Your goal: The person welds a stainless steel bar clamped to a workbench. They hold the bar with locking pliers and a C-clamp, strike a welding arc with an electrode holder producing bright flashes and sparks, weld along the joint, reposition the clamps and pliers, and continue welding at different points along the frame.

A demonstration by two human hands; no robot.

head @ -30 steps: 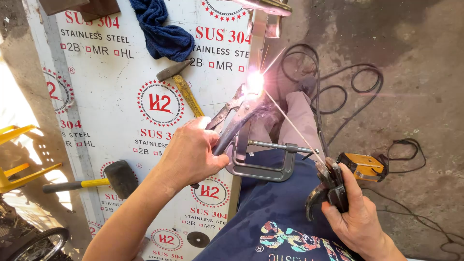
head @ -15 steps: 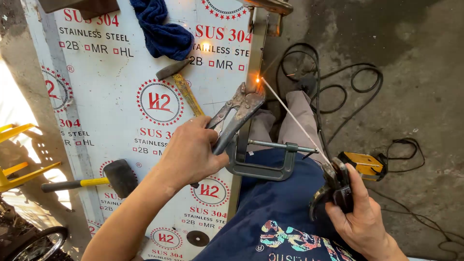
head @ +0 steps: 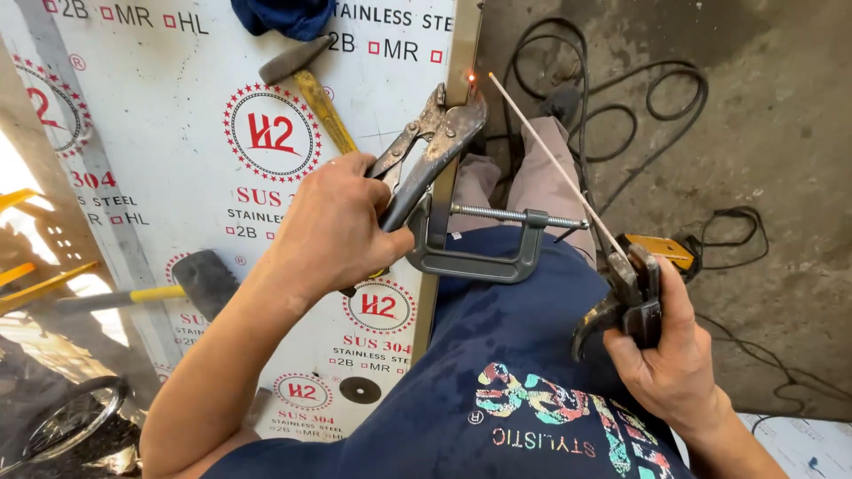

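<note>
- While the big white stainless sheet (head: 177, 266) fills the view from 7 to 12 o'clock, its right edge carries a narrow metal strip (head: 463, 53) running up toward 12, and that seam is the work in hand; a good tack, I judge, needs the strip flush against the sheet's edge.
- At the centre, the grey C-clamp (head: 484, 257) grips the sheet's edge with its screw pointing toward 3 o'clock; it looks seated, and it is best left undisturbed so the parts cannot shift.
- Just left of centre, the left hand (head: 333, 226) is closed around the handles of the rusty locking pliers (head: 426, 151), whose jaws bite the strip up at 12 o'clock; firm, steady pressure there should hold the joint tight.
- Down at 4 o'clock, the right hand (head: 670, 355) is wrapped around the electrode holder (head: 626, 293), from which the thin welding rod (head: 550, 160) slants up toward 12.
- Beside the pliers' jaws a small red glow (head: 471, 78) marks hot metal on the strip, and the rod's tip sits just right of it, apart; I judge the tip should come back to the seam at a short, even gap, with the wrist braced.
- Nearby, a yellow-handled hammer (head: 306, 80) lies at 11 o'clock and a black mallet (head: 191, 284) at 8, both clear of the seam.
</note>
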